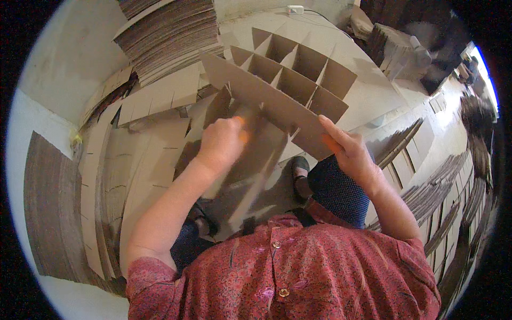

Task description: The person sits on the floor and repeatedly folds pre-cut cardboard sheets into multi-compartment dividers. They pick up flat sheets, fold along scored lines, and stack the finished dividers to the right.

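A cardboard divider grid (296,85), made of slotted strips crossing each other, stands in front of me. Along its near side runs a long cardboard strip (261,101), tilted down toward the right. My right hand (352,154) grips this strip's right end, fingers on its face. Closed into a loose fist, my left hand (224,141) is at the near side of the strip, next to crosspieces hanging below it. What its fingers hold is hidden, and the area beside it is smeared by motion. Blurred cardboard crosspieces (256,160) extend toward me under the strip.
A tall stack of cardboard sheets (170,40) rises at the back left. Slotted cardboard strips (160,96) lie at my left, with another stack (56,208) against the wall. Bundles of strips (442,184) cover the right side. A small white box with a cable (295,9) sits at the back.
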Demonstrator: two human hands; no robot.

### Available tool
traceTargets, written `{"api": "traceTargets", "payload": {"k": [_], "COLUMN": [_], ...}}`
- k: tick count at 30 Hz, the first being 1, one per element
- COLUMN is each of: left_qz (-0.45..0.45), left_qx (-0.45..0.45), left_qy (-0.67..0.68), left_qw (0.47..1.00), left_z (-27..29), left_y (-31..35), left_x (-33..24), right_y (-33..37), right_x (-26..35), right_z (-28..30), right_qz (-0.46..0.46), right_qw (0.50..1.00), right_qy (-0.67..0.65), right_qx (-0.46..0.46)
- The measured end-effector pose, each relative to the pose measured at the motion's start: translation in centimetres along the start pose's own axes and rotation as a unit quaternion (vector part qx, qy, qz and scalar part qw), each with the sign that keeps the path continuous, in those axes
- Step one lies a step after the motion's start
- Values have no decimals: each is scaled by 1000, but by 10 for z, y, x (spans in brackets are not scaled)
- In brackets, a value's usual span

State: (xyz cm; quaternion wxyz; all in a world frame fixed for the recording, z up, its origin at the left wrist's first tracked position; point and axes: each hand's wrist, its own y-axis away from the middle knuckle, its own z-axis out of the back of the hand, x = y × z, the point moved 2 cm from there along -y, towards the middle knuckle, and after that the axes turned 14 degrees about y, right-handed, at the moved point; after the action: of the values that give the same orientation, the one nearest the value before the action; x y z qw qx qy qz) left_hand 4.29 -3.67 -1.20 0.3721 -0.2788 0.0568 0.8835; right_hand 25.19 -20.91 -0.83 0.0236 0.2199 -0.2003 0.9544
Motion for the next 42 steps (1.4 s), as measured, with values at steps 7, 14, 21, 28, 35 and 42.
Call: {"api": "traceTargets", "payload": {"k": [7,14,21,28,35,42], "left_qz": [-32,-21,-30,-70,38,-317], "left_qx": [16,-7,-235,-280,-214,-225], "left_qy": [22,93,114,-237,-12,101], "left_qw": [999,995,965,928,976,916], "left_z": [-4,2,51,38,78,53], "left_y": [-8,-4,-23,-55,-73,3], "left_x": [14,9,72,207,176,8], "right_y": [0,8,6,-14,-26,-49], "right_x": [-7,-14,-34,-46,-25,38], "right_z": [6,-20,-14,-27,-17,-20], "right_qz": [8,57,-13,-11,27,-175], "right_qw": [999,996,998,998,984,831], "right_qy": [39,40,66,32,99,-528], "right_qx": [-6,62,-9,-54,-148,17]}}
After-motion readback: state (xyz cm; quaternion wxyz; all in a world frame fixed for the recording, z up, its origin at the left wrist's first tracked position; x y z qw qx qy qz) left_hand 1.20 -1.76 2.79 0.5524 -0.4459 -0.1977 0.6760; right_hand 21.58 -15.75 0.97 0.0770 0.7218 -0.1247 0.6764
